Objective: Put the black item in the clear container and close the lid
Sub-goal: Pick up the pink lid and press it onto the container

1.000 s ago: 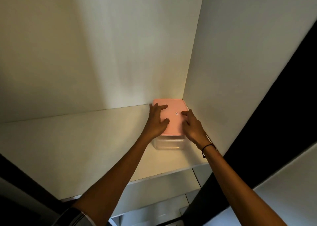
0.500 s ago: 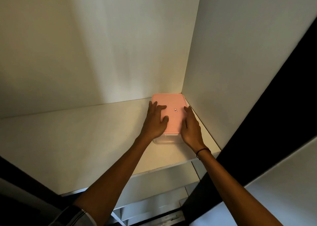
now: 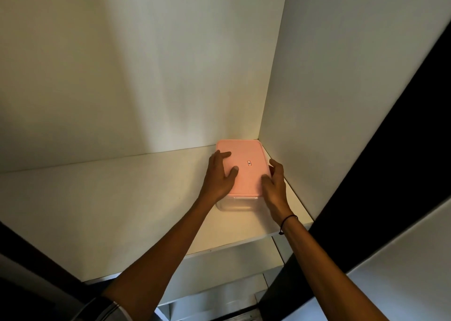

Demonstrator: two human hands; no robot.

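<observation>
One small unreadable label on pink lid

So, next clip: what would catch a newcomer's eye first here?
The pink lid glows in the back right corner of the white shelf, sitting on a clear container. The left hand lies flat on the lid's left side, while the right hand curls over its right edge, a dark band on that wrist.

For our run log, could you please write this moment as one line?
container: on shelf, back right corner | pink lid: on | left hand: flat on lid | right hand: at lid's right edge | black item: not visible
</observation>
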